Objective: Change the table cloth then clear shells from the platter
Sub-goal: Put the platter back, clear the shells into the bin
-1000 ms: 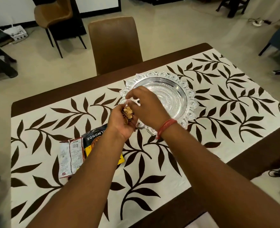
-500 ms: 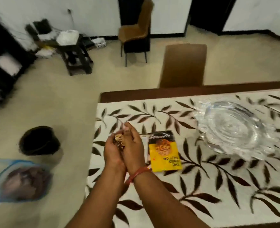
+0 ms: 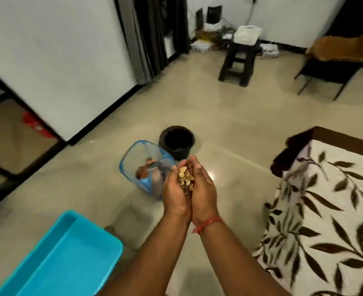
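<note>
While the left hand (image 3: 174, 192) and right hand (image 3: 202, 189), pressed together, cup light, brittle nut shells (image 3: 185, 176), a black bin (image 3: 177, 144) waits at twelve o'clock.

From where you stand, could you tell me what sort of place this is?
Probably a home dining room: a table under a leaf-print cloth, a brown chair by the wall, and a black bin on the tiled floor.

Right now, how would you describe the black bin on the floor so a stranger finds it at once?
Start at the table with the leaf-pattern cloth on the right, then look left across the bare floor. Two containers stand side by side there. The black bin is the farther one: round, solid and dark, unlike the blue mesh basket beside it.
</note>
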Tool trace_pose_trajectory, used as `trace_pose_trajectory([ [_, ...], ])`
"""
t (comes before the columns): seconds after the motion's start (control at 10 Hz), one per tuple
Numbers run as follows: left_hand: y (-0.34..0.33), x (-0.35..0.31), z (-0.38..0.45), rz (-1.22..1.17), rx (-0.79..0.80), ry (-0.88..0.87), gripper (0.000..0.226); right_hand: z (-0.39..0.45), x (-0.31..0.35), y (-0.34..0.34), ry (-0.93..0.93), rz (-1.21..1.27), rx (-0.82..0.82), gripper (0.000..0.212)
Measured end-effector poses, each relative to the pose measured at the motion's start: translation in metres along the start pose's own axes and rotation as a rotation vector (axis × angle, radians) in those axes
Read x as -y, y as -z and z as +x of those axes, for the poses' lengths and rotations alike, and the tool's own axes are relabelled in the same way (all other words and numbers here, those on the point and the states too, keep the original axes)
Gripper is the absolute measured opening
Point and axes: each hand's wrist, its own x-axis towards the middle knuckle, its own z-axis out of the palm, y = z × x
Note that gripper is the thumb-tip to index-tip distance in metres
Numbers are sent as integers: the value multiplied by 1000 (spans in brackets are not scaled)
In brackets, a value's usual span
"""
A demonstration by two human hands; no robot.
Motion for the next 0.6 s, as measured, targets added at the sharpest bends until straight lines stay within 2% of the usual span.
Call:
trace_pose_trajectory([
  [0.1,18,-61,21,111,-20,-141,32,12,-24,-63,-38,-38,71,31],
  [0.2,25,-92,45,224,-17,-218,29,33,-40,-96,-70,-92,94,32],
  [0.3,19,-98,66,346,10,-239,31,57,-43,-104,-60,-153,71,29],
  [0.4,1,-92,92,471,39,-266,32,90,-39,-98,-40,-188,58,34],
  [0.6,-60,-71,158,605,133,-152,32,191,-21,-76,-58,-292,-20,40],
])
